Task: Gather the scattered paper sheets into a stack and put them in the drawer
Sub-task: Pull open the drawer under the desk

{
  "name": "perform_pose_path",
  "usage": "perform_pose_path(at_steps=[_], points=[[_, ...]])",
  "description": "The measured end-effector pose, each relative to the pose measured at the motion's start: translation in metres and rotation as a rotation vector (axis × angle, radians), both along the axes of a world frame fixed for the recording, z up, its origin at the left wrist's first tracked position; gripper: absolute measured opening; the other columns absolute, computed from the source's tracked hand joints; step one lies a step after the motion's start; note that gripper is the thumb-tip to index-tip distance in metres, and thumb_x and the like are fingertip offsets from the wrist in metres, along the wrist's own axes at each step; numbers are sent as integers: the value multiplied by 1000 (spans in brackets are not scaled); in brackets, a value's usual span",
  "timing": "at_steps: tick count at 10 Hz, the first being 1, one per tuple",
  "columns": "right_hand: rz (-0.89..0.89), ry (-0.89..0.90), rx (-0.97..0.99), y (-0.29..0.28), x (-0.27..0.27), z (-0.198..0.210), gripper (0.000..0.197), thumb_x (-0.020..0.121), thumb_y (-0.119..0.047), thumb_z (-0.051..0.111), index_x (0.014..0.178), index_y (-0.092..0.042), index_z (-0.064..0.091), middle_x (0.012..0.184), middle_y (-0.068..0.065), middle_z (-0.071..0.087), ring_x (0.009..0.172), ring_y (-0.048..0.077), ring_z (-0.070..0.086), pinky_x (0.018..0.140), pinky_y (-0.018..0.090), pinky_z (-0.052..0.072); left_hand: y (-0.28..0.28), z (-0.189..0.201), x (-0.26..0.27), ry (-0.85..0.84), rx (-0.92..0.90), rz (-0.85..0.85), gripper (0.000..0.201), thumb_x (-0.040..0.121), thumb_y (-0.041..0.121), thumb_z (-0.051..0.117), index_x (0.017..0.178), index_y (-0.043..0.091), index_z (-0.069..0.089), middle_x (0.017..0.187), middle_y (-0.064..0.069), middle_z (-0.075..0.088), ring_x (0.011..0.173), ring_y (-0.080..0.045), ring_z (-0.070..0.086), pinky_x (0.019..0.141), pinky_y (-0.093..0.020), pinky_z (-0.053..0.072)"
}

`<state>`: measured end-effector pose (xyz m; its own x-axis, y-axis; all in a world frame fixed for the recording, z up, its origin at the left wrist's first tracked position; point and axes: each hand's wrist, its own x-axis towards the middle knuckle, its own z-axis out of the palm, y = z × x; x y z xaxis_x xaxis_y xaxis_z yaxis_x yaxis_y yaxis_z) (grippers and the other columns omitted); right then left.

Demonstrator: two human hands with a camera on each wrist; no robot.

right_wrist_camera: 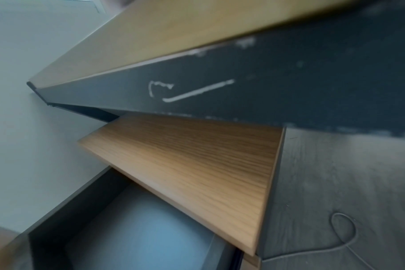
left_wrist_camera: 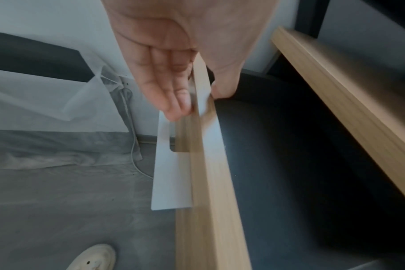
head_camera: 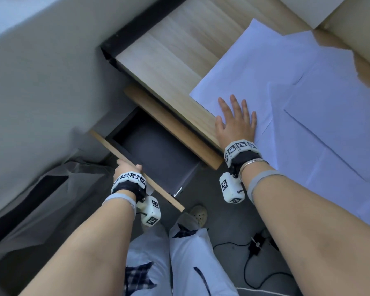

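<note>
Left hand (head_camera: 127,167): grips drawer (head_camera: 137,171) front, thumb inside
Right hand (head_camera: 235,120): flat on sheets (head_camera: 286,92)
Left wrist view: fingers (left_wrist_camera: 171,87) behind handle

Below the wooden desk (head_camera: 162,60) I see my pale shoe (head_camera: 199,214) on the grey floor (head_camera: 226,227), a black cable (head_camera: 252,263) looping just right of it, and a grey cloth (head_camera: 41,199) heaped well left.
</note>
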<state>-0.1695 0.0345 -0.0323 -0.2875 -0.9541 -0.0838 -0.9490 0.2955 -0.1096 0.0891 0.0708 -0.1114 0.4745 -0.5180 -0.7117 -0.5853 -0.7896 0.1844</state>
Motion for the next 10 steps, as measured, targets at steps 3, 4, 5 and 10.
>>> perform_pose_path(at_steps=[3,4,5,10], points=[[4,-8,-38,2,-1,0,50,94,-34,32,144,-43,25,158,-11,19,147,19,12,119,46,7,36,3,40,-37,84,81,47,89,20,56,127,0,36,126,-24,56,116,-41,55,92,-46,45],[6,-9,-36,1,0,-1,51,94,-33,32,144,-42,25,157,-10,19,147,20,12,119,46,7,47,4,52,-50,104,93,48,90,18,55,129,0,34,126,-24,56,117,-41,55,93,-47,44],[4,-4,-30,1,-1,-1,51,94,-33,32,144,-42,25,158,-10,19,147,20,12,119,47,8,56,4,62,-56,120,110,48,90,18,54,129,0,34,124,-24,57,116,-41,55,91,-47,45],[14,-4,-28,2,-2,0,50,95,-33,33,144,-40,24,158,-8,18,147,21,12,119,48,8,83,-3,98,-47,146,201,55,87,14,59,132,0,31,127,-25,55,116,-42,54,92,-48,44]])
